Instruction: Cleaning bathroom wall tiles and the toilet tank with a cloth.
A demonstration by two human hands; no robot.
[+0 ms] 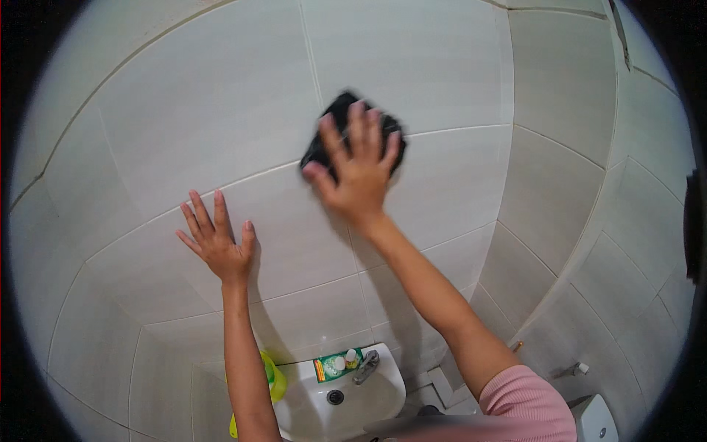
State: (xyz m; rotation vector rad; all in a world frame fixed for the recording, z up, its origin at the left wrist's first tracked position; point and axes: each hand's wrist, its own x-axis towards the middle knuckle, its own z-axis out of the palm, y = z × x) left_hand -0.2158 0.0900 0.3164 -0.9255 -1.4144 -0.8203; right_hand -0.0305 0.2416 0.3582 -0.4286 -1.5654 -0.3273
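Observation:
Fingers spread, my right hand (358, 182) presses a black cloth (345, 102) flat against the tiled wall (237, 127). The cloth and fingertips are slightly blurred. It lies across a horizontal grout line, and the palm covers part of it. Lower and to the left, my left hand (221, 251) rests on the same wall with its fingers apart and nothing in it. Its fingertips reach the same grout line.
Below the hands is a white washbasin (381, 406) with a metal faucet (365, 367). A green packet (326, 371) and two small white-capped bottles (345, 362) are on its back ledge. A yellow-green container (278, 381) stands left. A toilet cistern (596, 420) is lower right.

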